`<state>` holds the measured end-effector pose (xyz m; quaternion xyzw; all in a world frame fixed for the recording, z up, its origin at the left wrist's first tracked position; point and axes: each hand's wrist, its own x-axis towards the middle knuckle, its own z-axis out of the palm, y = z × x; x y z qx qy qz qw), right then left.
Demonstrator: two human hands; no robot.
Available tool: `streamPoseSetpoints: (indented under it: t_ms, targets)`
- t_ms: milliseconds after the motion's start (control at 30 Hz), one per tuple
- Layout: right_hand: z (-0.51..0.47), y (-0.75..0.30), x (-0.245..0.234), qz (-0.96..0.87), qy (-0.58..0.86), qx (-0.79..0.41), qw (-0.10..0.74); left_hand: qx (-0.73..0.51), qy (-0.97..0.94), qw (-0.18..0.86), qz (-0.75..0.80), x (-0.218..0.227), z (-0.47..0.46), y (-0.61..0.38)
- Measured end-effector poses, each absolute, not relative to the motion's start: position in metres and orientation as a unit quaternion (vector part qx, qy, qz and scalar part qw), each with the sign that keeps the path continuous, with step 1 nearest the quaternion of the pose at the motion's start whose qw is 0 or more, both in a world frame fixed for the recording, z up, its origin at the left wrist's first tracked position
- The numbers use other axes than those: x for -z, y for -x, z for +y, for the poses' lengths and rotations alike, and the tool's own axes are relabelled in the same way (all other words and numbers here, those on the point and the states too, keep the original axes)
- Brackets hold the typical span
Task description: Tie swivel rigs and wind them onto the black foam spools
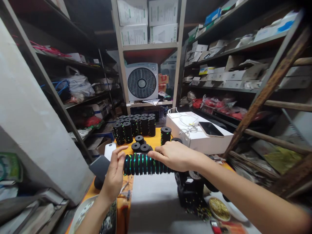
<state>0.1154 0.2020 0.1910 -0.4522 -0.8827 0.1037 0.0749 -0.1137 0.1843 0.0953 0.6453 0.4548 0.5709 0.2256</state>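
Black ribbed roll, banded by green-blue strands, sits level; left hand, upright, and right hand, palm down, clamp it.

I can't see the far right end of the row of black discs from my seat, since the right hand covers it; the left hand masks the face of the other end, leaving its grip unclear to me. I lose the right forearm at the lower right corner. The left forearm blocks part of a tray, and the bottom edge crops both. I can't read the small print on the upper boxes.
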Motion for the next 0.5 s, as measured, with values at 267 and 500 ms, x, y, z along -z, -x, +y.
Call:
streamPoseSetpoints:
  t_ms: [267,500]
  targets:
    - [0.205,-0.161,-0.214,-0.892,0.394,-0.211,0.073,-0.546,-0.644,0.280,0.457,-0.087,0.183,0.122]
    - [0.198,-0.181,-0.205,-0.876,0.415,-0.244,0.032,-0.537,-0.630,0.302,0.473,-0.091,0.180,0.124]
